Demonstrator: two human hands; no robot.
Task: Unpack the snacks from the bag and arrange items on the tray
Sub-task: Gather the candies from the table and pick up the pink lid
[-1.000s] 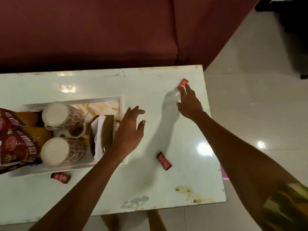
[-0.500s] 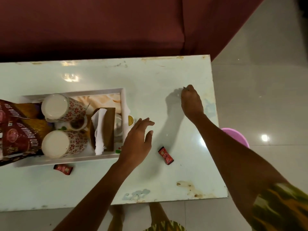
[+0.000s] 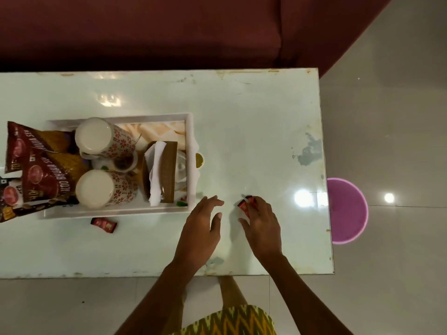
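**Now gathering the loose sweets off the tabletop**

Right at the near side of the tabletop (image 3: 242,131), at about five o'clock from the tray (image 3: 191,141), lie small red-wrapped sweets (image 3: 243,206). The right hand (image 3: 262,228) is on them: its fingers (image 3: 254,205) curl down over the wrappers, and it looks as though one sweet shows between thumb and forefinger with a second tucked just behind, though how many it truly grips I cannot tell. The left hand (image 3: 202,228) hovers just beside, at nine o'clock from the right, palm down, fingers loosely spread and holding nothing.

Another red sweet (image 3: 104,224) lies alone on the tabletop, just outside the tray's near rim at six o'clock from it.

Inside the tray stand two patterned cups (image 3: 101,141) turned bottom up, a brown napkin holder (image 3: 164,170) with white paper, and some smaller pieces between them. Dark red snack packets (image 3: 36,175) lean over the tray's nine-o'clock end and spill past it.

By my reading, the step in hand is collecting stray sweets for the tray. The next move calls for a firm pinch on the slippery wrappers, a carry toward ten o'clock, and a free spot among the crowded items; the sweet by the near rim is left to fetch.
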